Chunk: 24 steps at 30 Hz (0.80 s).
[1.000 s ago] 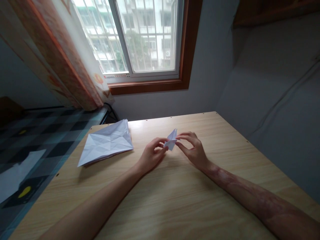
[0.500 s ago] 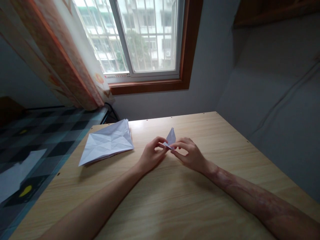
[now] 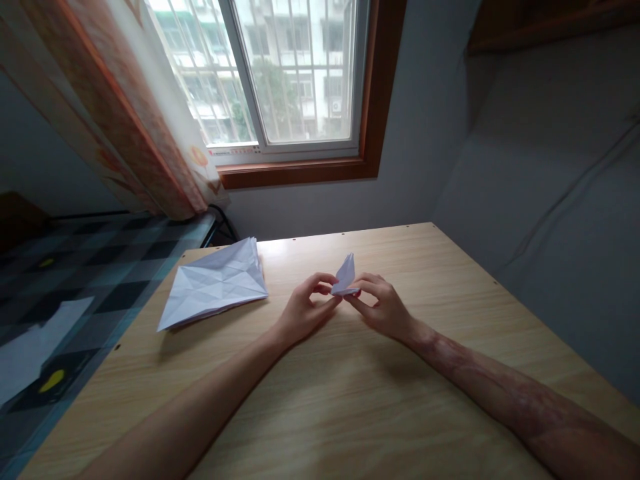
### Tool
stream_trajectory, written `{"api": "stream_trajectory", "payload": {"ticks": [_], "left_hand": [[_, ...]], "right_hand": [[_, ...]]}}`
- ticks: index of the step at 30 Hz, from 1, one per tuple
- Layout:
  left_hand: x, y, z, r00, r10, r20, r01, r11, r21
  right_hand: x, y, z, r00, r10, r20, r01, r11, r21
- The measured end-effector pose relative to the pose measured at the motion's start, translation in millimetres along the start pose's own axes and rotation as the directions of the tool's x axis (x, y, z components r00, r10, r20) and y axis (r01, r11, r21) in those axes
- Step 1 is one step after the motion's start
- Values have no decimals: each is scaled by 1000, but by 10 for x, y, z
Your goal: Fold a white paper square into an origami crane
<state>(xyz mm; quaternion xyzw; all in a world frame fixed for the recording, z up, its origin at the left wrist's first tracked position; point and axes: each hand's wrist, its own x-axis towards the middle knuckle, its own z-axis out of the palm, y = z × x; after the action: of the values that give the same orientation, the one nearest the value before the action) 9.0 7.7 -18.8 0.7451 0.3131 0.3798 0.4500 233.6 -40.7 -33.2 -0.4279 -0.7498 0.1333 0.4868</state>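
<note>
Folded paper (image 3: 345,272): It is sitting between the two hands, over the far half of the surface (image 3: 310,413); one pointed flap is standing up, a flatter part is facing the person. Whether it is touching the wood, I cannot tell.
Left hand (image 3: 307,303): Thumb and bent fingers are pinching the paper at its left side.
Right hand (image 3: 384,305): Thumb and fingertips are gripping the right side of the flatter part.
Good creasing: In my judgement, one hand should be steadying the layers while the other is pressing; edges should be lining up first, and light pressure should be running outward, since small layers may be slipping.
Creased sheets (image 3: 215,283): They are lying in a pile on the left, well apart from both hands.
Bed (image 3: 117,263): White paper (image 3: 43,343) is resting on it.
</note>
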Motion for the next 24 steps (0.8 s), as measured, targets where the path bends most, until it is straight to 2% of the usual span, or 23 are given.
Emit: {"api": "stream_trajectory", "payload": {"ticks": [4,8,12,17,24], "left_hand": [[24,-37,-4,998,70,0,-70,997,36],[32,-37,10,997,80,-20,-80,997,21],[33,-38,18,998,63,-10,-64,995,-81],[34,-39,-5,997,16,81,-7,994,-111],[32,-21,-45,978,-36,207,72,983,-170]], "right_hand": [[-3,13,12,995,75,-62,-72,997,40],[-27,110,70,946,285,-153,-252,946,202],[-23,210,104,904,412,-117,-353,871,343],[0,231,67,913,403,67,-390,811,436],[-8,226,47,934,332,132,-351,780,519]]}}
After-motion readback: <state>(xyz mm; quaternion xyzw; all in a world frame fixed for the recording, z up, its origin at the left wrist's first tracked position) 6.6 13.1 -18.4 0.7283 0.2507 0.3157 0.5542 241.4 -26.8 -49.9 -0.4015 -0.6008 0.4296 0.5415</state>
